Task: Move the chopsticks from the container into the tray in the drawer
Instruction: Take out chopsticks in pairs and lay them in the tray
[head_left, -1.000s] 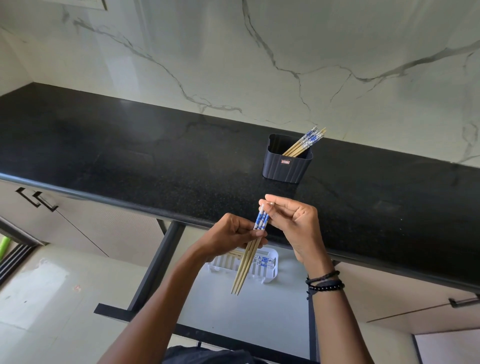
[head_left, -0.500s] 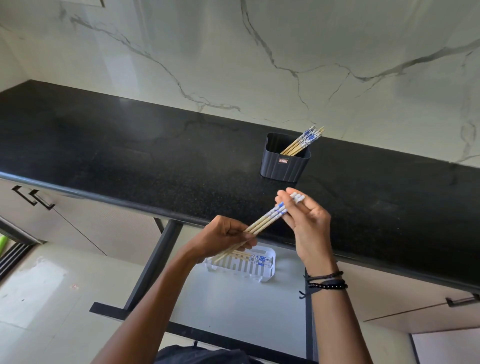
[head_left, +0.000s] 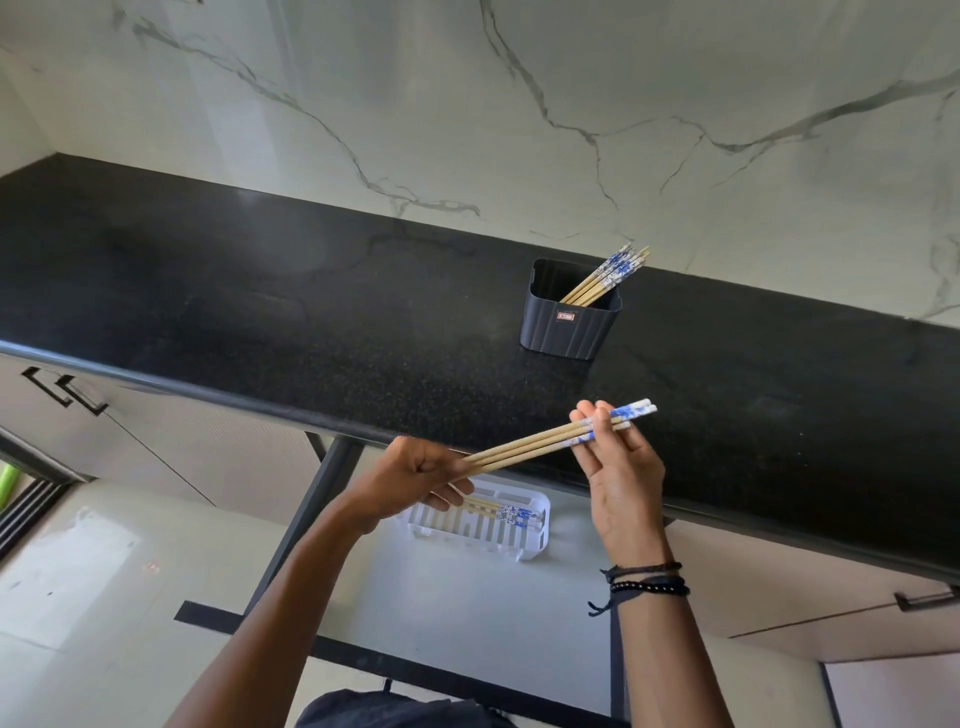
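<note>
Both hands gripped one bundle of chopsticks (head_left: 540, 446) above the open drawer (head_left: 467, 613). Left hand (head_left: 415, 480): fingers curled shut around the plain wooden tips. Right hand (head_left: 621, 467): fingers raised and only partly closed, pinching the blue-and-white patterned ends against the thumb. Black bracelets (head_left: 647, 579) sat on the right wrist.

Markings: the dark ribbed container (head_left: 569, 322) bore a small red label on its front wall; the writing was too small to read. No other legible text.

Change from the earlier frames: a second before, the bundle hung nearly upright with its tips pointing down at the tray; half a second before it was tilted; at this moment it lay close to level, patterned ends to the right and slightly higher. The right hand had moved out to the right and the left hand had dropped to the left.

Other items:
- Remaining chopsticks (head_left: 608, 275), leaning in the container toward its right rear corner, on the black countertop (head_left: 260, 322).
- White slotted tray (head_left: 537, 540) in the drawer, directly below the hands, with a few chopsticks (head_left: 498, 512) lying flat in it, patterned ends to the right.
- Marble-patterned wall (head_left: 467, 104) behind the countertop.
</note>
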